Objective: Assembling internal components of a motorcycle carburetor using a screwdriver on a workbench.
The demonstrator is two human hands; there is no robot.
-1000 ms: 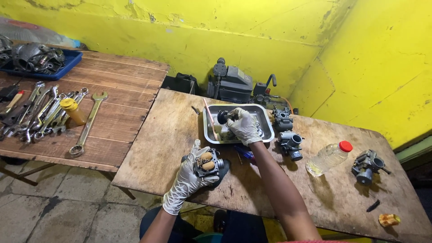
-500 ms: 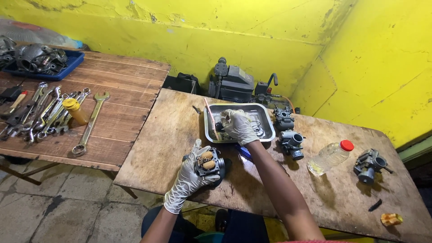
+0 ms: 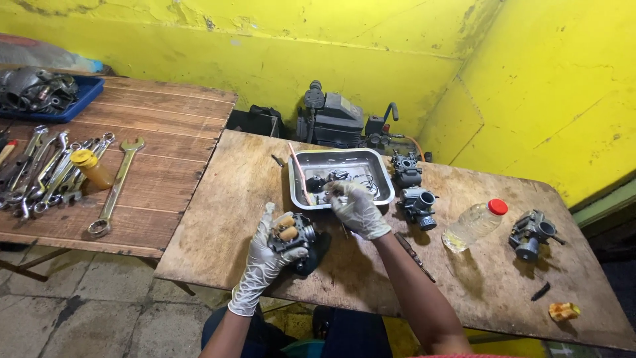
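Left hand (image 3: pixel 265 255), white-gloved, fingers wrapped around a carburetor body (image 3: pixel 291 232), holding it just above the near edge of the plywood table (image 3: pixel 225 219). Right hand (image 3: pixel 358 209), also gloved, sits at the front rim of the metal tray (image 3: pixel 381 176), fingertips pinched together on something too small to make out. Two more carburetors (image 3: pixel 412 189) stand just right of the tray; a clear bottle with a red cap (image 3: pixel 474 224) lies further right. Wrenches (image 3: pixel 59 172) spread on the slatted bench to the left.
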